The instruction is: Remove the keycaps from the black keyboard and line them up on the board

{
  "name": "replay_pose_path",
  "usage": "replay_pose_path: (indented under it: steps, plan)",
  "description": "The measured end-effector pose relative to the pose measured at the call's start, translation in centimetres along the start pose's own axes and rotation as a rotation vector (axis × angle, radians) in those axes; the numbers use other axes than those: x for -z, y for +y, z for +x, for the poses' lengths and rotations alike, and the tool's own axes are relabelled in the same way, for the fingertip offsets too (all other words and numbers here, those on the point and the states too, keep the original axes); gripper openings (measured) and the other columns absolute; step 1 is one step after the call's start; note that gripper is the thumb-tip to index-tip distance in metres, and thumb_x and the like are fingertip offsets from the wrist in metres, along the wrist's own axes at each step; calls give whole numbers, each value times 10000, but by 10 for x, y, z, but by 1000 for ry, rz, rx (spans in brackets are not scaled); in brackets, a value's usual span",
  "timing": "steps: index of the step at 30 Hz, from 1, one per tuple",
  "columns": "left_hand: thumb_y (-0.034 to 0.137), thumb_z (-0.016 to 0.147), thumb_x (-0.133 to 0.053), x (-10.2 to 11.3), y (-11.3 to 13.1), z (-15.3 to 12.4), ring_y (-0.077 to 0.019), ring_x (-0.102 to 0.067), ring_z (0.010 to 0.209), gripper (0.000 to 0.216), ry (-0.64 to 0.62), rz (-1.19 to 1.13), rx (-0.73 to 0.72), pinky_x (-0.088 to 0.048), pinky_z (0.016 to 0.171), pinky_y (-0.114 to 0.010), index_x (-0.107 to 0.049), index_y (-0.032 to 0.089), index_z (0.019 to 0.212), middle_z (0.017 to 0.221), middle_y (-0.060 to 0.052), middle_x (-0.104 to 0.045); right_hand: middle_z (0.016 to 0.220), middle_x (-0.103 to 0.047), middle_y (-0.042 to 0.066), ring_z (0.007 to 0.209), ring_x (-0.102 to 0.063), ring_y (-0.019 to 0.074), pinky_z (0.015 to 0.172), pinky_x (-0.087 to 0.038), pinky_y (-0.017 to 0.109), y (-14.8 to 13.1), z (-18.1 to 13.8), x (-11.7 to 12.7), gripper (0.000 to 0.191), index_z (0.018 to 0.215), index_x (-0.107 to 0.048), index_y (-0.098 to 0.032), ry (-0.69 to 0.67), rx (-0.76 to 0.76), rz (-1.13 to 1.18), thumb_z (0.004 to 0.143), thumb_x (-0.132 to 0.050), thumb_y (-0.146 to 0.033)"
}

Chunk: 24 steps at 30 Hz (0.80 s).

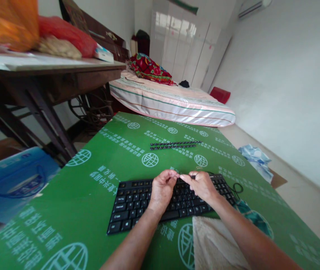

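Observation:
A black keyboard (pixel 132 204) lies on a green printed board (pixel 92 195) in front of me. Both my hands hover over its upper middle keys. My left hand (pixel 162 189) is curled, its fingertips pinched together. My right hand (pixel 202 184) is also closed in a pinch, with a small dark piece showing at its fingertips; I cannot make out what it is. The two pinches almost touch each other. Two rows of small black pieces (pixel 174 144) lie in strips farther back on the board.
The keyboard's black cable (pixel 236 188) loops at the right. A cream fluffy cloth (pixel 213 243) lies near me. A dark wooden table (pixel 42 78) with bags stands left, a blue box (pixel 14 180) below it. A mattress (pixel 174 103) lies behind.

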<state>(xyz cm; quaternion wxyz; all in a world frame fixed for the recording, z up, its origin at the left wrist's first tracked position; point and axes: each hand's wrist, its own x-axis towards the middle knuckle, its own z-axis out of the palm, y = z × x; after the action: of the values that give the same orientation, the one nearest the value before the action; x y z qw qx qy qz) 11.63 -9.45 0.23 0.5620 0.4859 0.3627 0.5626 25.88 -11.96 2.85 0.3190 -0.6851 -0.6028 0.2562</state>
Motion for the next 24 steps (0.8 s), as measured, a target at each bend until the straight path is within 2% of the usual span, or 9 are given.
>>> replay_pose_path:
  steps: [10, 14, 24]
  plan:
    - [193, 681, -610, 0, 0, 0, -144, -625, 682, 39, -28, 62, -5, -506, 736, -284, -625, 157, 678, 683, -1, -664, 404, -493, -41, 306, -390, 76, 323, -258, 199, 4, 2, -2, 378, 518, -497, -190, 0, 1, 44, 718, -571, -502]
    - [195, 697, -589, -1, 0, -1, -147, -627, 705, 45, -45, 93, -17, -500, 738, -278, -615, 160, 685, 702, -9, -667, 416, -492, -56, 314, -387, 73, 335, -272, 193, 7, 3, -4, 283, 563, -521, -192, 6, -5, 64, 681, -608, -435]
    - [200, 725, -578, 2, -5, -2, -135, -593, 664, 80, -109, 291, -79, -472, 667, -234, -644, 173, 690, 679, 5, -653, 456, -472, -56, 411, -437, 107, 419, -331, 204, 17, 3, -12, 137, 639, -481, -216, 170, 51, 53, 712, -533, -319]
